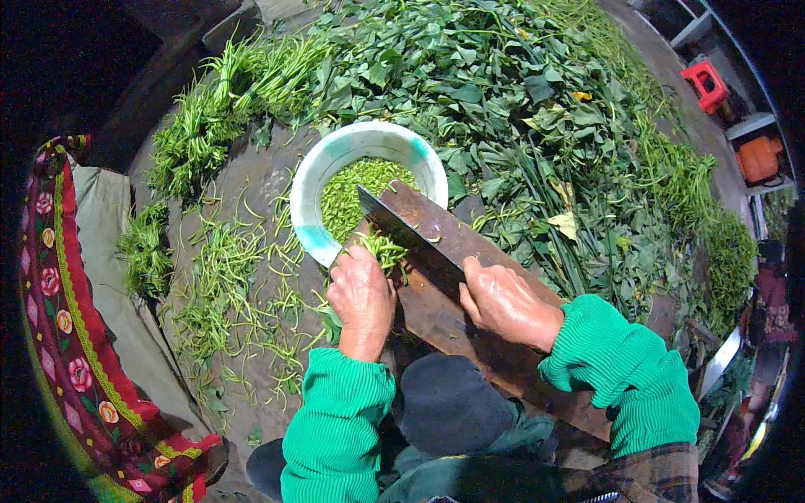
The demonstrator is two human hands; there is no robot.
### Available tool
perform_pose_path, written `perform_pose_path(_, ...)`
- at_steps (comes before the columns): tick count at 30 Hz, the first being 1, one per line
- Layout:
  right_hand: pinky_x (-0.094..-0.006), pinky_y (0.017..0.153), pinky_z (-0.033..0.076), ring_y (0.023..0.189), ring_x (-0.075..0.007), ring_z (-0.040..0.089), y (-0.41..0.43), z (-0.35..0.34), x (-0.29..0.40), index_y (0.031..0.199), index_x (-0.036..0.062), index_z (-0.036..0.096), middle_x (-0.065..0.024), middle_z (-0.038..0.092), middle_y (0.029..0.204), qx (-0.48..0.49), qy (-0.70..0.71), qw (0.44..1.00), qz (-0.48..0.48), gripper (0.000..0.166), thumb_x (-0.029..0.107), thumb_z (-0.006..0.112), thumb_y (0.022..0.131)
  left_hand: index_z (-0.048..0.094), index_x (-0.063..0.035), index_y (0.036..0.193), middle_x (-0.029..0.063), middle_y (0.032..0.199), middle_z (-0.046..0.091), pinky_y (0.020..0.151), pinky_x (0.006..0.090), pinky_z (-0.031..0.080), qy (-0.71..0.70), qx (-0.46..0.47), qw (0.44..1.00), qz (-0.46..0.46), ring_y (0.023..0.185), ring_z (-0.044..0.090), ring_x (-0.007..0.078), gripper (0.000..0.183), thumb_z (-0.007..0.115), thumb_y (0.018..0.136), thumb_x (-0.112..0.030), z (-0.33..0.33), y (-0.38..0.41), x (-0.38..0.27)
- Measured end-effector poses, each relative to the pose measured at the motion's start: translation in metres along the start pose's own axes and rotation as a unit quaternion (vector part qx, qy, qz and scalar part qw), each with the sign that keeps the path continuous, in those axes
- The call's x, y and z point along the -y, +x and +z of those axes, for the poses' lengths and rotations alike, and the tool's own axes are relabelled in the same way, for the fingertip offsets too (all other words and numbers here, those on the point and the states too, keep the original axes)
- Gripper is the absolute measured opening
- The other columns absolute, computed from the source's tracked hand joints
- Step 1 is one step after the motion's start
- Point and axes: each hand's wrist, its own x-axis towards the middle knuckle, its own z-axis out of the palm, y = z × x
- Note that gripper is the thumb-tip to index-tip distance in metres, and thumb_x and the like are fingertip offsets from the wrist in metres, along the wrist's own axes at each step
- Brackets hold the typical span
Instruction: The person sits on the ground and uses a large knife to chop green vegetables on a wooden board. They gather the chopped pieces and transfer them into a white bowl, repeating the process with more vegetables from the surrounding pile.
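Observation:
My left hand (363,289) grips a bunch of green stems (382,249) at the edge of a brown wooden board (453,251). In my right hand (503,298) is the handle of a cleaver (415,236) with a wide dark blade. The blade stands on edge above the board, just right of the stems, its far tip over the basin. Under the board's far end sits a white basin (308,182) with turquoise patches. Chopped green stem pieces (352,188) lie inside it. The cleaver's handle is mostly hidden by my fingers.
Loose stems (220,289) are scattered on the floor at left, below bundled stems (195,135). A large heap of green leaves (478,82) spreads beyond the basin and to the right. A floral cloth (75,339) hangs at far left. A red plastic stool (705,87) stands at upper right.

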Motion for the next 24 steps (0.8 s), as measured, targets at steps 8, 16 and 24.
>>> perform_pose_path(8, -0.0471, 0.048, 0.04, 0.056, -0.0431, 0.052, -0.003, -0.005, -0.016, 0.086, -0.0024, 0.041, -0.0255, 0.05, 0.059, -0.033, 0.018, 0.999, -0.02, 0.017, 0.01, 0.053, 0.083, 0.05, -0.0049, 0.078, 0.0111, 0.076, 0.056, 0.055, 0.0372, 0.052, 0.047, -0.054, 0.996, 0.053, 0.071, 0.06, 0.027, 0.005, 0.054, 0.077, -0.008, 0.006, -0.002, 0.004)
perform_pose_path(16, -0.0487, 0.05, 0.041, 0.059, -0.0437, 0.054, -0.003, -0.028, -0.002, 0.078, -0.0045, 0.039, -0.0247, 0.051, 0.059, 0.074, -0.01, 0.995, -0.063, 0.015, 0.006, 0.05, 0.08, 0.049, -0.0052, 0.079, 0.0107, 0.075, 0.054, 0.055, 0.0387, 0.05, 0.024, -0.05, 0.993, 0.105, 0.071, 0.059, 0.0279, 0.005, 0.053, 0.077, -0.007, 0.009, -0.003, 0.011)
perform_pose_path(24, -0.0478, 0.056, 0.041, 0.066, -0.0444, 0.053, -0.003, -0.003, -0.031, 0.084, -0.0052, 0.045, -0.027, 0.053, 0.067, -0.006, 0.061, 0.998, 0.014, 0.022, 0.015, 0.052, 0.084, 0.047, -0.0014, 0.087, 0.0166, 0.083, 0.055, 0.062, 0.0441, 0.051, -0.044, 0.013, 0.998, 0.049, 0.079, 0.059, 0.0342, 0.036, 0.072, 0.065, -0.014, -0.008, -0.003, 0.002)
